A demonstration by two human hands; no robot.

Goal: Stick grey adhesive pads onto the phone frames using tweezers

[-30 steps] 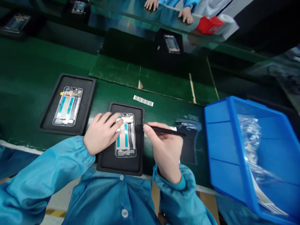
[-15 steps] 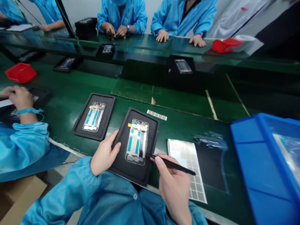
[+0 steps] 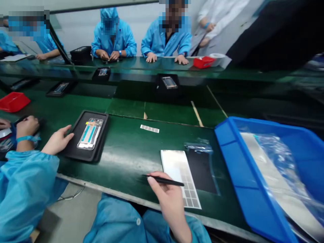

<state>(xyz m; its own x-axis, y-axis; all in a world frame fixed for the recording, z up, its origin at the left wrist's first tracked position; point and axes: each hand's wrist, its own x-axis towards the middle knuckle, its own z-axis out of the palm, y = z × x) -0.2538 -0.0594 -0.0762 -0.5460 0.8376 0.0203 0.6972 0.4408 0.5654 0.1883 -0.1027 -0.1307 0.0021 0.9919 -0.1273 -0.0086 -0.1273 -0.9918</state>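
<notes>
At the left, my left hand [image 3: 57,140] grips the left edge of a black tray [image 3: 73,148], thumb and fingers slightly apart. This tray lies over a second black tray, whose right edge shows beneath it. Inside the top tray is an open phone frame [image 3: 90,134] with blue-green strips and a yellow tab. My right hand [image 3: 169,194] is closed around black tweezers [image 3: 168,181], their tips pointing left above the green table. Beside and partly behind this hand lies a white sheet with grey squares [image 3: 174,162]. A short strip of grey labels [image 3: 150,128] lies farther back.
A large blue bin [image 3: 243,182] with plastic-wrapped material stands at the right, beside a dark sheet in clear film [image 3: 202,170]. A red bin [image 3: 14,102] and a co-worker's hand [image 3: 27,130] are at the left. Trays and people are across the table.
My left hand has moved left with a tray, and the two separate trays now overlap. My right hand with the tweezers is away from the phone frame. The view has shifted right.
</notes>
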